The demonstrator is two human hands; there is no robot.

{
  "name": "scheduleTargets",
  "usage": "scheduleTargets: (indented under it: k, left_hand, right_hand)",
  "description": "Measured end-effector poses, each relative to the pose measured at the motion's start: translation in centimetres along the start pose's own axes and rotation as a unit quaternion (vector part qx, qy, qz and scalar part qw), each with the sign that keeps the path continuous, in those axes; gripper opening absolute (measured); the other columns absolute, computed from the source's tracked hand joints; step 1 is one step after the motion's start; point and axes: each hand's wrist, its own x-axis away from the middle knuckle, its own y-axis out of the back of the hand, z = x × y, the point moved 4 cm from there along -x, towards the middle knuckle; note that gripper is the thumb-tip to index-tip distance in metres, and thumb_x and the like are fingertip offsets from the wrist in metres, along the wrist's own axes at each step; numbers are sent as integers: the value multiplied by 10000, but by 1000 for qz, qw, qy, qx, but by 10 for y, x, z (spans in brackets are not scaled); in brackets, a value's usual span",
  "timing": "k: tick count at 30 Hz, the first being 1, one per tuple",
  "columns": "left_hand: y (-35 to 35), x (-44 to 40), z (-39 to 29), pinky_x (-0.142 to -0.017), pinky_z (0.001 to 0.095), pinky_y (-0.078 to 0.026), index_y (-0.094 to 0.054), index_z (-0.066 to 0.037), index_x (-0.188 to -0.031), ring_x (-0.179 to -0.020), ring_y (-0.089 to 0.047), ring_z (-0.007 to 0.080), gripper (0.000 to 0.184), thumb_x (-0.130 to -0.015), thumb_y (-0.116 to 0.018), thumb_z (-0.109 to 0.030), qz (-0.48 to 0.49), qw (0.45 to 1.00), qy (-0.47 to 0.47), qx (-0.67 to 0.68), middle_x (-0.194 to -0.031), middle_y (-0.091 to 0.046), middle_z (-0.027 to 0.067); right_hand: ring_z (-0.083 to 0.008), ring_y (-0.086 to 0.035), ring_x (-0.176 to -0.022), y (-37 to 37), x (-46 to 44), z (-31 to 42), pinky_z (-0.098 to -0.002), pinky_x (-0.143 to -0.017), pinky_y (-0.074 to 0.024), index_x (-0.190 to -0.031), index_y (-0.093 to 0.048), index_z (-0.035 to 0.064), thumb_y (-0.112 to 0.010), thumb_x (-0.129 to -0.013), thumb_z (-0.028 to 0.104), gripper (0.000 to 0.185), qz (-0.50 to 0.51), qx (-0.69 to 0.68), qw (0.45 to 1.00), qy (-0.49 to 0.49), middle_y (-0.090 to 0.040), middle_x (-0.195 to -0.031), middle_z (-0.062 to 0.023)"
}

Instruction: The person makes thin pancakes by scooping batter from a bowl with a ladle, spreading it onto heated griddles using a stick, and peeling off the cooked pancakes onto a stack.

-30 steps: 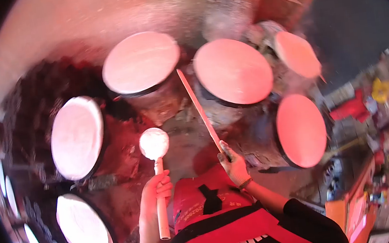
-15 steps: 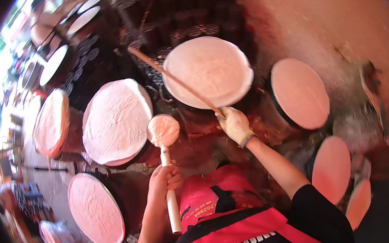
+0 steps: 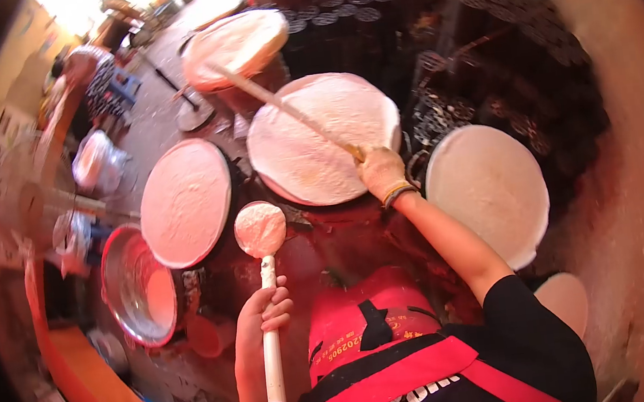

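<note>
My left hand [image 3: 275, 308] is closed round the pale handle of a ladle [image 3: 274, 365]. Pale, thick batter [image 3: 260, 229] fills the ladle's round bowl. In a knitted glove, my right hand [image 3: 382, 172] grips the near end of a long wooden stick [image 3: 288, 109]. The stick slants up and left across a round pancake [image 3: 322, 133] on a griddle, and its far end overlaps another pancake [image 3: 236, 42] behind. Whether the stick touches either cannot be made out. Closest to the ladle on its left is a further round pancake [image 3: 186, 203].
A red-rimmed basin [image 3: 115, 304] with batter inside stands at left. Another pancake [image 3: 488, 198] lies on a griddle at right. Dark coal briquettes [image 3: 507, 13] are stacked behind. A fan [image 3: 29, 206], plastic bags [image 3: 97, 161] and a bent-over person [image 3: 97, 76] are at left.
My view has turned left, so the griddles have shifted right and the basin shows more. My right hand and stick are now over the wrinkled pancake that was left of them. Both hands keep hold.
</note>
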Motion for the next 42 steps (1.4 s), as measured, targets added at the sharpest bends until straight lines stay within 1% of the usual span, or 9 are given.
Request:
scheduleTargets:
  k: [9,17,20,24,30,34,35,40,42]
  left_hand:
    - [35,34,-38,-348,162,-284,-406,47,-1118,-503,-336,50,209,-919,-423,-17,-40,988,-147,30,-733,-380,29]
    - [57,22,-136,-360,158,-283,-414,28,-1064,-494,-338,45,167,-906,-446,-15,-19,993,-120,8,-699,-376,14]
    - [63,5,-173,-342,145,-281,-403,31,-1083,-488,-334,34,166,-929,-406,-32,-8,995,-96,15,-711,-381,16]
    - [58,1,-220,-362,155,-279,-400,17,-1049,-500,-339,44,147,-907,-428,-5,-8,995,-102,13,-701,-376,13]
    - [59,-13,-263,-349,157,-286,-375,45,-1111,-495,-347,62,226,-895,-432,13,-12,988,-132,81,-731,-388,51]
    - [45,-14,-276,-351,159,-301,-401,48,-1080,-494,-348,56,176,-917,-413,-15,-3,978,-154,143,-732,-395,43]
    - [39,-12,-277,-350,160,-302,-403,49,-1082,-493,-348,55,177,-921,-412,-24,-10,975,-165,148,-735,-393,42]
    - [17,-3,-279,-352,158,-304,-411,58,-1088,-492,-347,54,191,-932,-407,-52,-45,965,-205,155,-742,-384,33]
    - [12,-3,-277,-355,178,-318,-396,74,-1109,-488,-349,63,221,-940,-389,-68,-67,954,-215,200,-720,-382,39]
  right_hand:
    - [-308,-666,-799,-80,-22,142,-423,-698,-524,-894,-645,96,-487,-872,365,314,124,91,972,175,-672,-816,-142]
    - [-376,-609,-688,88,-113,192,-444,-609,-468,-710,-663,21,-639,-728,231,212,88,76,969,216,-604,-678,-217]
    - [-66,-415,-478,121,-194,219,-280,-446,-317,-649,-623,18,-697,-701,183,188,168,-4,975,143,-468,-525,21]
    - [-78,-508,-580,167,-289,287,-258,-548,-411,-722,-623,-24,-662,-750,217,246,161,-128,905,373,-539,-625,6]
    - [-139,-603,-753,177,-399,250,-262,-649,-472,-950,-660,53,-681,-791,328,318,77,-510,856,27,-657,-865,-39]
    - [-178,-509,-500,61,-492,143,-324,-460,-395,-867,-648,47,-617,-827,400,356,-71,-284,952,92,-545,-600,-64]
    - [-184,-482,-460,36,-454,170,-346,-444,-374,-811,-633,40,-616,-824,402,363,-49,-490,864,-103,-495,-548,-59]
    - [-225,-570,-546,-106,-454,116,-368,-558,-455,-781,-635,12,-627,-807,414,402,-96,-542,766,-331,-628,-666,-105]
    - [-230,-612,-665,-168,-484,59,-341,-655,-482,-847,-652,5,-653,-791,396,396,-145,-403,838,-338,-670,-786,-105]
